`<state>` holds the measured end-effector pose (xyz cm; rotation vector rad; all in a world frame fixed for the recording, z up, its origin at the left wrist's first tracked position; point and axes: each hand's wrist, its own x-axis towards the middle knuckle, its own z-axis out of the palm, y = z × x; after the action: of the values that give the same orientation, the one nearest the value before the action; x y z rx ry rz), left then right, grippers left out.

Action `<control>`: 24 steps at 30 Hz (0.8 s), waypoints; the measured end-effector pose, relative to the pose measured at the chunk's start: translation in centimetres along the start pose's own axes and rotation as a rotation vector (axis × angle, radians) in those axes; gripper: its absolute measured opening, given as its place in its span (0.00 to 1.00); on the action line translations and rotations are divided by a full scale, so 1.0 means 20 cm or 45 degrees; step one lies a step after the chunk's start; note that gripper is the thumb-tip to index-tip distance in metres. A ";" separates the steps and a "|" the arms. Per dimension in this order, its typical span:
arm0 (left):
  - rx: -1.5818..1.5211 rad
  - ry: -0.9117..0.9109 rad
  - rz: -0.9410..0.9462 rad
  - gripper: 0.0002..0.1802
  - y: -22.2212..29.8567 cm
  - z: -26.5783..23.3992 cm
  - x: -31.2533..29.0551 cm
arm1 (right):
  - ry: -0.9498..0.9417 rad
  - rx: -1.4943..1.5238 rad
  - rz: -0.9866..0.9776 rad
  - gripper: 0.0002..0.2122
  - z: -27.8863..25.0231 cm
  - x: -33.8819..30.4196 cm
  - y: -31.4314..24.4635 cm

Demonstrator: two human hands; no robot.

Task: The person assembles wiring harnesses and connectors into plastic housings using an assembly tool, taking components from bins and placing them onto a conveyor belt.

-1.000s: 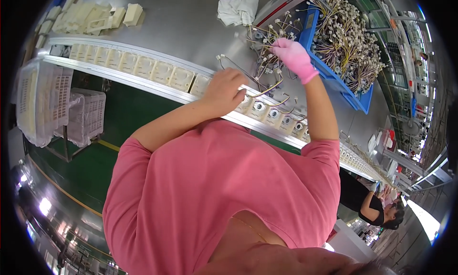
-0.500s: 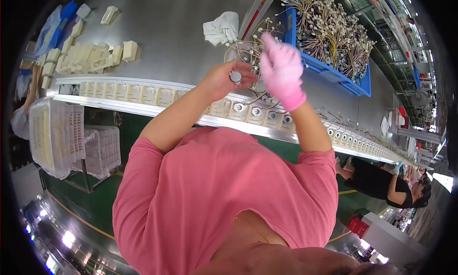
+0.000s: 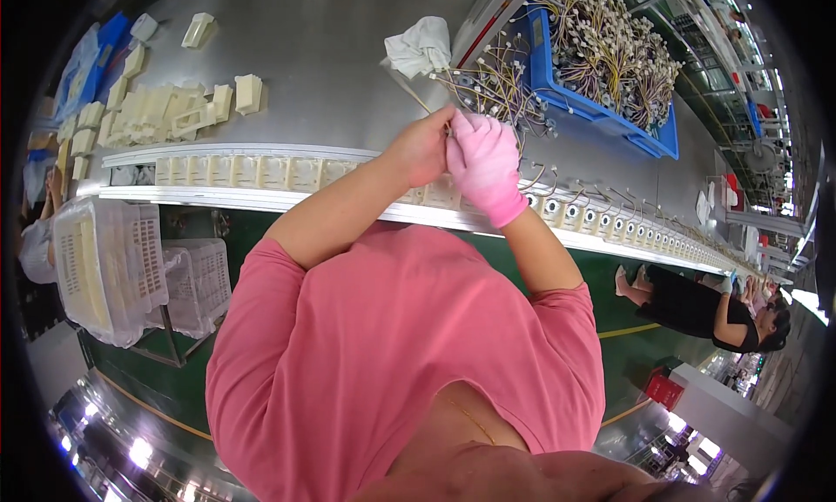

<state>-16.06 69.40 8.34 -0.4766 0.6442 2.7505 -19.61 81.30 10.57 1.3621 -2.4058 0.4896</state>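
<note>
Over the rail, my bare left hand [image 3: 425, 149] and my gloved right hand [image 3: 484, 164] are closed and touching each other. A thin wire lead [image 3: 413, 93] sticks out up and to the left from my left fingertips. The pink glove's fingers are curled in beside them, and what they hold is hidden. Beneath both hands runs a row of cream plastic housings [image 3: 270, 173] in a metal rail [image 3: 261, 196]. Housings right of my hands carry dark-centred round parts and wires. Just beyond my right hand lies a loose heap of wire harnesses [image 3: 501, 88].
A blue bin [image 3: 601, 117] full of wire harnesses stands at the far right, near a white cloth [image 3: 420, 46]. Loose cream housings [image 3: 157, 114] lie at the left. Clear plastic crates [image 3: 109, 267] stand below the rail's left end. Another person [image 3: 697, 309] works farther right.
My hands came together; the right moved left and nearer from the harness heap. The round grey part seen in my left hand is hidden now. The row of housings shifted slightly right.
</note>
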 end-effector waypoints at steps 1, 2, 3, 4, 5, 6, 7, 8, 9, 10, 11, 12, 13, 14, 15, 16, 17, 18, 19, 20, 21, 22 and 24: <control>0.101 -0.054 -0.058 0.21 0.01 -0.01 -0.01 | -0.043 0.045 0.057 0.18 0.01 -0.01 0.02; 0.104 -0.058 -0.065 0.21 0.03 -0.04 -0.02 | -0.082 0.091 0.114 0.17 0.03 -0.01 0.05; 0.385 -0.023 -0.084 0.21 0.05 -0.06 -0.03 | 0.170 0.262 0.154 0.17 0.09 -0.04 0.08; 0.662 0.013 -0.102 0.21 0.05 -0.10 -0.03 | 0.168 0.259 0.162 0.17 0.08 -0.05 0.07; 0.776 0.039 -0.045 0.21 0.04 -0.14 -0.01 | 0.016 0.747 0.543 0.17 0.07 -0.06 0.05; 0.777 0.036 -0.053 0.21 0.03 -0.17 0.01 | -0.143 1.234 0.923 0.18 0.04 -0.06 0.03; 0.492 -0.044 -0.207 0.19 0.01 -0.20 0.02 | -0.256 1.559 1.153 0.20 -0.03 -0.02 -0.02; 0.208 -0.124 -0.358 0.18 0.00 -0.21 0.02 | -0.252 1.556 1.158 0.20 -0.07 0.00 -0.03; 0.208 -0.127 -0.363 0.18 0.00 -0.22 0.03 | -0.340 1.558 1.204 0.20 -0.10 0.01 -0.02; 0.435 -0.072 -0.251 0.17 0.00 -0.22 0.03 | -0.424 1.560 1.251 0.21 -0.11 0.01 -0.02; 0.661 -0.017 -0.136 0.16 0.00 -0.22 0.03 | -0.416 1.559 1.258 0.21 -0.08 -0.02 -0.01; 0.664 -0.022 -0.143 0.16 0.00 -0.21 0.02 | -0.311 1.461 1.108 0.21 -0.01 -0.07 -0.01; 0.788 0.053 -0.040 0.15 -0.01 -0.19 0.00 | -0.216 1.363 0.956 0.21 0.00 -0.07 -0.03; 0.911 0.129 0.063 0.14 -0.01 -0.17 -0.02 | -0.271 0.743 0.783 0.21 -0.04 -0.09 -0.04; 0.911 0.131 0.057 0.14 -0.02 -0.16 -0.02 | -0.273 0.745 0.789 0.21 -0.05 -0.07 -0.04; 0.966 0.185 0.224 0.15 -0.03 -0.15 -0.03 | -0.377 0.608 0.823 0.21 -0.06 -0.07 -0.05; 1.020 0.240 0.391 0.17 -0.04 -0.14 -0.04 | -0.481 0.470 0.855 0.21 -0.06 -0.07 -0.06; 1.023 0.239 0.381 0.17 -0.04 -0.14 -0.06 | -0.398 0.475 0.784 0.18 -0.04 -0.08 -0.05; 1.214 0.227 0.507 0.16 -0.04 -0.15 -0.08 | -0.397 0.476 0.800 0.18 -0.05 -0.08 -0.05; 1.403 0.213 0.636 0.15 -0.03 -0.16 -0.10 | -0.416 0.515 0.758 0.17 -0.06 -0.08 -0.06; 1.406 0.206 0.623 0.15 -0.02 -0.18 -0.11 | -0.435 0.554 0.716 0.17 -0.06 -0.08 -0.05; 1.774 0.130 0.811 0.14 0.00 -0.21 -0.12 | -0.411 0.589 0.649 0.16 -0.07 -0.08 -0.04; 2.138 0.032 0.996 0.12 0.03 -0.23 -0.14 | -0.455 0.534 0.519 0.14 -0.06 -0.09 -0.01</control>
<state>-12.60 66.25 5.72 0.2243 2.9998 1.5507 -18.35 83.14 10.84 1.1824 -3.0249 0.9743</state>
